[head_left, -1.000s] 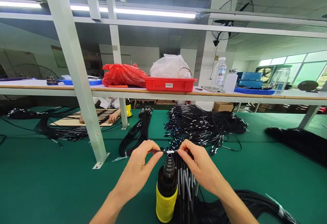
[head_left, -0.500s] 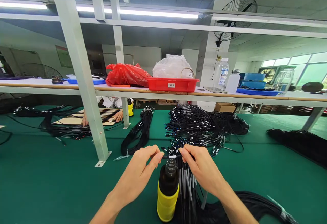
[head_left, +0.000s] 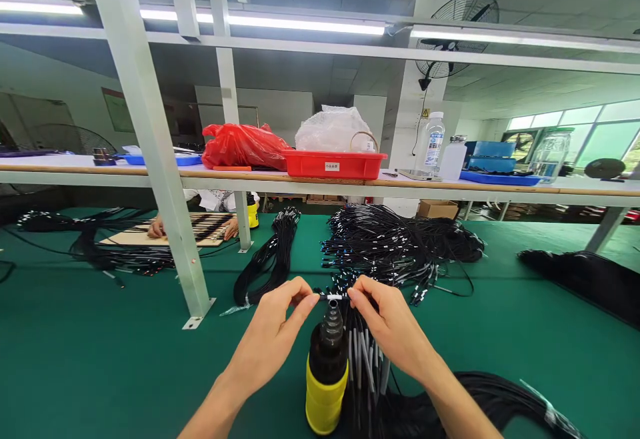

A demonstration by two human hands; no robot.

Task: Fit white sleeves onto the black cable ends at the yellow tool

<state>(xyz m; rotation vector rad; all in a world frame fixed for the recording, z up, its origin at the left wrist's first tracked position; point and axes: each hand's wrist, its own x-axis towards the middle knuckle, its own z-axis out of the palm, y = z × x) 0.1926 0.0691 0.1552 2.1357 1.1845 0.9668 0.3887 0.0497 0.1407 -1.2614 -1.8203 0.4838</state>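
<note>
A thin black cable (head_left: 324, 297) with a white sleeve (head_left: 335, 297) on it stretches level between my two hands. My left hand (head_left: 286, 319) pinches one end between thumb and fingertips. On the other side, my right hand (head_left: 383, 315) grips the cable the same way. Just under the white sleeve is the stepped nozzle of an upright yellow and black heat gun (head_left: 326, 392). Close behind and beside the gun lies a bundle of black cables (head_left: 367, 359) with grey sleeves, partly covered by my right hand and forearm.
More black cables (head_left: 385, 239) are heaped beyond my hands, and a tied cable bundle (head_left: 270, 259) lies left of them. A white post (head_left: 173, 225) rises from the green table (head_left: 125, 359). The shelf (head_left: 420, 187) carries a red tray (head_left: 333, 165). At left, a co-worker's hand (head_left: 157, 227) rests by a board.
Both my hands have lifted the cable slightly, so the white sleeve now sits a little above the nozzle tip. The view has shifted slightly. The co-worker's hand at the board has moved.
</note>
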